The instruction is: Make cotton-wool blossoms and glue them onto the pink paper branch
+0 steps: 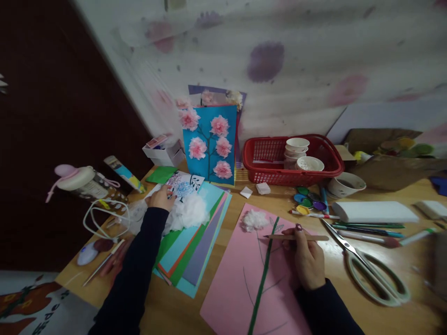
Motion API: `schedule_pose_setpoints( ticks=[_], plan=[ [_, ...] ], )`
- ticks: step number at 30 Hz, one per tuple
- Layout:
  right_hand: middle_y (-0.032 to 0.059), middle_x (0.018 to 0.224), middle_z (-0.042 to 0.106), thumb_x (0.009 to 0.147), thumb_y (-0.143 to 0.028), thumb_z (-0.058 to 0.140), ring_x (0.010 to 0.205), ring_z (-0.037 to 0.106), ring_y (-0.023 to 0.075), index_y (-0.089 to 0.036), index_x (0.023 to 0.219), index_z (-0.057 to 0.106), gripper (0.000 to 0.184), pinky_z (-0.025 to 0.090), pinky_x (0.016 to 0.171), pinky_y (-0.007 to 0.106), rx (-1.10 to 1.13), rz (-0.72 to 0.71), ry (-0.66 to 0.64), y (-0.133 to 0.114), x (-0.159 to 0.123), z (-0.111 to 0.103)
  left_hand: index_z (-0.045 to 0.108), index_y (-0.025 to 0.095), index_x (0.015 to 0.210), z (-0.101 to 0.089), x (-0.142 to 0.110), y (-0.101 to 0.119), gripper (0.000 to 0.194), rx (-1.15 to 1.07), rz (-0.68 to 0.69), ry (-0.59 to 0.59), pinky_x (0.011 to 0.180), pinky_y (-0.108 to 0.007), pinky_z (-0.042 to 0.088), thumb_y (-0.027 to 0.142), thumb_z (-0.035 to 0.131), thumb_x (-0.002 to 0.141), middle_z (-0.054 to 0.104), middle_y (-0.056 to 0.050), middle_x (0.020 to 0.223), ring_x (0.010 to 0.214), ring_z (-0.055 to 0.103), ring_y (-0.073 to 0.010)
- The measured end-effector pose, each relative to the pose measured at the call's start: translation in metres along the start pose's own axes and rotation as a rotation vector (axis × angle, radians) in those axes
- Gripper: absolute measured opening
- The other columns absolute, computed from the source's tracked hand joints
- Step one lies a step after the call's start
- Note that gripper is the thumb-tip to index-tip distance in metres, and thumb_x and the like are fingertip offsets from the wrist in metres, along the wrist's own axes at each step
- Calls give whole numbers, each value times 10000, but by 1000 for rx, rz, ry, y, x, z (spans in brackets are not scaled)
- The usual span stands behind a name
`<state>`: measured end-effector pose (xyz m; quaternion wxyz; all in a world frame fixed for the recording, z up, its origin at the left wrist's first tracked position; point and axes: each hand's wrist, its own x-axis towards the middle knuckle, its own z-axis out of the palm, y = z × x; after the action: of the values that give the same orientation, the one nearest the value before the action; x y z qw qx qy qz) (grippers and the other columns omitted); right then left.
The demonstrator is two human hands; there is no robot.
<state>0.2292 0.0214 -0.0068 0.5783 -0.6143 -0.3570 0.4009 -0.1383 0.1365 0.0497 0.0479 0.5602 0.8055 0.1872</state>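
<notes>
My right hand grips a plain wooden pencil, its tip pointing left over a pink sheet of paper. On that sheet runs a green stem, with thin pencil lines branching off and a small leaf sketch near its top. A white tissue-paper flower sits at the sheet's upper left. Far to the left, my left hand rests with bent fingers slightly apart at a printed flower picture, beside a pile of white tissue paper. Stacked coloured paper lies beneath.
Behind stand a blue flower picture and a red basket with paper cups. Scissors, brushes, paint pots and a white cup lie to the right. A bottle and white cable are at the left.
</notes>
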Motion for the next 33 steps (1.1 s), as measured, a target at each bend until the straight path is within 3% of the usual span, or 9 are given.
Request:
schedule_pose_setpoints(
  ticks=[3,7,14,18,20,22,27,29,33],
  plan=[
    [13,493,544,744,-683,524,464,477,142,-146,699,622,548,346,435,255,5,2,11,0,0,0,566,194,1049,4,-3,4,390,-4,-10,13,919,-491,346,179,634,665,728,-75,874,982,625,-318],
    [20,514,567,764,-667,515,456,465,136,-146,721,619,533,344,442,257,27,24,-10,2,0,0,535,174,1102,6,-6,2,435,-71,-16,100,953,-527,317,122,583,673,719,-80,827,981,627,-326],
    [17,521,566,757,-668,524,466,467,139,-147,739,623,530,327,437,258,36,36,-5,5,0,-1,473,154,1073,0,-4,-4,380,-466,-28,204,791,-309,510,192,554,704,684,-70,892,833,676,-186],
    [9,495,541,740,-660,553,460,464,135,-145,719,623,520,324,424,248,80,29,19,1,-1,1,482,159,1015,-12,-19,11,395,-694,-10,182,760,-271,522,218,595,641,660,-33,822,830,669,-165],
    [4,476,529,726,-648,579,444,456,124,-145,689,620,505,324,418,239,138,16,26,-2,-2,3,513,158,984,-15,-38,29,428,-945,19,67,726,-248,513,216,647,581,649,-10,790,778,655,-145],
    [1,463,523,718,-630,600,426,448,114,-147,661,617,486,330,416,232,194,5,34,-6,-3,4,537,156,978,-12,-64,53,482,-1208,-5,-171,640,-214,490,202,701,527,644,12,757,677,628,-112],
    [4,448,527,703,-597,624,394,460,110,-149,621,612,455,338,390,224,253,23,68,-10,-4,5,556,149,946,15,-125,110,474,-1447,-176,-725,626,-222,478,129,704,496,652,4,753,659,614,-105],
    [7,444,530,703,-595,618,380,457,107,-153,601,603,454,325,372,218,264,37,75,-10,-4,4,560,153,908,27,-141,123,423,-1483,-260,-825,647,-250,492,118,688,506,635,12,741,668,611,-111],
    [-11,396,493,709,-584,605,348,436,101,-163,569,590,445,313,352,213,305,60,45,-10,-6,4,569,149,877,41,-156,132,375,-1501,-325,-873,625,-282,503,112,672,518,603,17,739,646,595,-114]
  ],
)
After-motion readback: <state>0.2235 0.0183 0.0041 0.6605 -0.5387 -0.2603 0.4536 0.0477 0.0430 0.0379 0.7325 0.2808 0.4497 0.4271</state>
